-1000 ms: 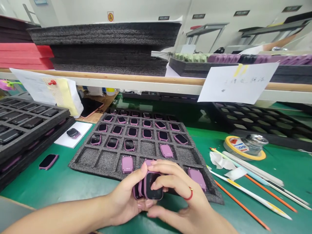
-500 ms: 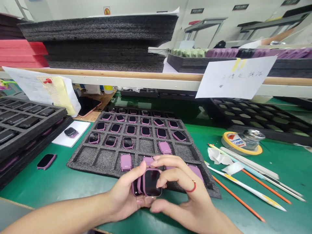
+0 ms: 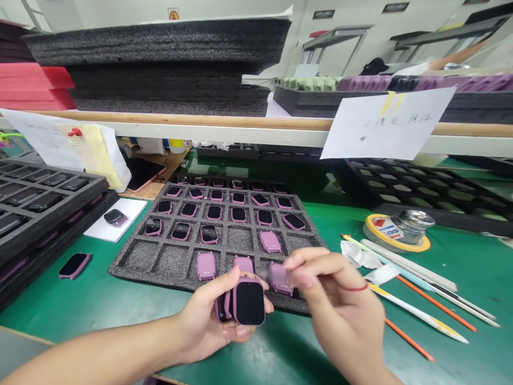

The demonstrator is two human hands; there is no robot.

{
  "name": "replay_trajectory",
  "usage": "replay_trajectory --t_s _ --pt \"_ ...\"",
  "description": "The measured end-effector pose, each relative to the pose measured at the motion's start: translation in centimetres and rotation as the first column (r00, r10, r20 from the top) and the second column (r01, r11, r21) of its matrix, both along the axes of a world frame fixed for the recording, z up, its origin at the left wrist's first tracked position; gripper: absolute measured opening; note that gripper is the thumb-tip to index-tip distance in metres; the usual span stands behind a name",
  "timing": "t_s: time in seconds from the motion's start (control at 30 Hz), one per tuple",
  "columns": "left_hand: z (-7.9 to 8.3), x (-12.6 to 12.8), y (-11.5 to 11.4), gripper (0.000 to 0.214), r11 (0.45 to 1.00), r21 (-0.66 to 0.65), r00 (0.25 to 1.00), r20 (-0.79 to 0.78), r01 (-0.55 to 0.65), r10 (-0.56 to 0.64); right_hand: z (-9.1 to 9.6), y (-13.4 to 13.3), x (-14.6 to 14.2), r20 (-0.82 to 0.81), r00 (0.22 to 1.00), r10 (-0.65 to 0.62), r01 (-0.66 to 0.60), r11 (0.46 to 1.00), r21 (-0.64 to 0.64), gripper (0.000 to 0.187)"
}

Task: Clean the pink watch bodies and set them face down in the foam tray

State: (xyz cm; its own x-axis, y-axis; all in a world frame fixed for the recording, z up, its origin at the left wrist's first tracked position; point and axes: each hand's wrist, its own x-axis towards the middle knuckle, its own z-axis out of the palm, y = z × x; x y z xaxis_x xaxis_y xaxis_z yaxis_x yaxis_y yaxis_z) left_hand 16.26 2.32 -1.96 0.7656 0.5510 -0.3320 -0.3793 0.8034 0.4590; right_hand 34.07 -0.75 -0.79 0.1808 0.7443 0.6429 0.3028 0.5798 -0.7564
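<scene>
My left hand (image 3: 208, 321) holds a small stack of pink smartwatch bodies, with the front one (image 3: 249, 303) showing a black screen. A dark grey foam tray (image 3: 136, 266) lies just beyond, its compartments holding several pink watches, some screen up and some with the back up (image 3: 206, 266). My right hand (image 3: 336, 289) is over the tray's near right part. Its fingertips are at a pink watch body (image 3: 279, 278), which is blurred, so I cannot tell whether they grip it. The right hand hides the tray's lower right corner.
A loose watch (image 3: 74, 266) lies on the green mat (image 3: 276, 347), left of the tray. Stacked foam trays (image 3: 48, 187) are at the left. A tape roll (image 3: 387, 235), a glass jar (image 3: 412, 224), wipes (image 3: 358, 254) and several pens (image 3: 420, 313) are at the right. A wooden-edged shelf (image 3: 200, 125) crosses above.
My right hand has moved away from the stack, to the right, and now covers the tray's lower right compartments. My left hand still holds the stack. The view has shifted slightly.
</scene>
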Motion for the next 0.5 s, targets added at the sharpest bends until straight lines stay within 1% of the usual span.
replay_trajectory --t_s 0.07,0.1,0.13,0.2,0.27,0.33,0.37,0.4,0.43,0.47,0.5 --pt "-0.1 -0.1 0.0 0.043 1.000 0.005 1.000 -0.001 0.010 -0.010 0.0 0.3 0.5 -0.236 0.971 -0.022 -0.002 0.995 -0.100 0.021" --pt "-0.1 -0.2 0.0 0.043 1.000 0.013 1.000 0.001 0.014 -0.014 -0.1 0.5 0.8 -0.314 0.949 -0.022 -0.021 0.991 -0.132 0.021" --pt "-0.2 -0.2 0.0 0.043 1.000 0.021 1.000 0.005 0.019 -0.019 -0.1 0.7 0.9 -0.361 0.932 -0.016 -0.039 0.989 -0.144 0.020" --pt "-0.3 -0.3 0.0 0.043 0.999 0.039 1.000 0.011 0.028 -0.029 -0.1 0.9 1.1 -0.375 0.927 0.001 -0.054 0.990 -0.132 0.011" --pt "-0.4 -0.4 0.0 0.042 0.998 0.052 0.999 0.013 0.033 -0.034 0.0 0.8 1.1 -0.305 0.952 0.019 -0.051 0.994 -0.097 0.008" --pt "-0.5 -0.5 0.0 0.042 0.997 0.061 0.999 0.007 0.036 -0.036 0.1 0.3 1.1 -0.165 0.986 0.007 -0.018 0.998 -0.063 0.009" --pt "-0.5 -0.5 -0.1 0.042 0.997 0.066 0.999 0.002 0.039 -0.039 0.2 0.0 1.2 -0.066 0.998 -0.012 0.011 1.000 -0.022 0.011" --pt "-0.5 -0.5 -0.1 0.042 0.997 0.067 0.999 0.002 0.040 -0.040 0.2 -0.3 1.3 0.042 0.999 -0.029 0.028 0.999 0.034 0.014" --pt "-0.4 -0.5 -0.1 0.042 0.997 0.065 0.999 0.004 0.038 -0.038 0.2 -0.7 1.4 0.149 0.988 -0.034 0.019 0.995 0.099 0.017" --pt "-0.4 -0.5 -0.1 0.043 0.998 0.058 0.999 0.004 0.037 -0.037 0.1 -1.1 1.5 0.255 0.967 -0.013 -0.024 0.989 0.143 0.021" --pt "-0.3 -0.5 -0.1 0.043 0.998 0.049 0.999 0.003 0.039 -0.039 0.0 -1.5 1.6 0.344 0.938 0.028 -0.086 0.984 0.155 0.024"
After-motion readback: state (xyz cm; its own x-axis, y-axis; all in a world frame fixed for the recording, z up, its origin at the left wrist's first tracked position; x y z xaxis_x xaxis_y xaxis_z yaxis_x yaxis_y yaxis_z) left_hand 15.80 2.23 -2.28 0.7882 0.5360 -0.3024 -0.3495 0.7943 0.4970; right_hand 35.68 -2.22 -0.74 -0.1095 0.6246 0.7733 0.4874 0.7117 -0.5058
